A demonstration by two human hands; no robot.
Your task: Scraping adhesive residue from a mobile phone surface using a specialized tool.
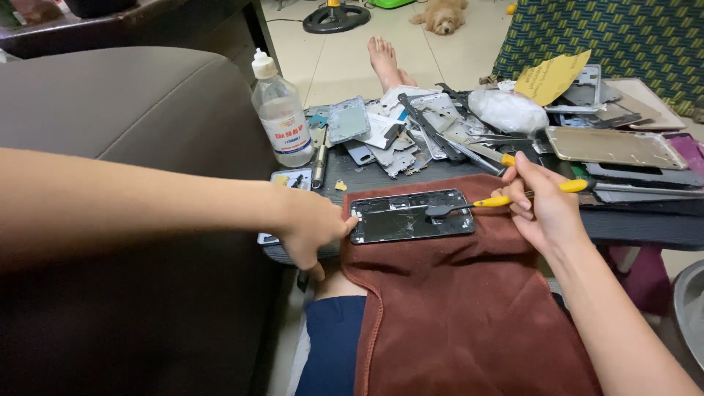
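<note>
My left hand (312, 227) reaches in from the left, knuckles up, fingers curled, forefinger tip pressing down. My right hand (543, 205) comes from the lower right, wrist bent, fingers pinched shut in a pen grip.

Phone (411, 216) on cloth (455, 293), bottle (281, 110) behind.

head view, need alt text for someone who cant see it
A left hand steadies an opened phone on a brown towel while the right hand works a yellow-handled tool into it. Phone parts and a clear bottle clutter the table behind.
</note>
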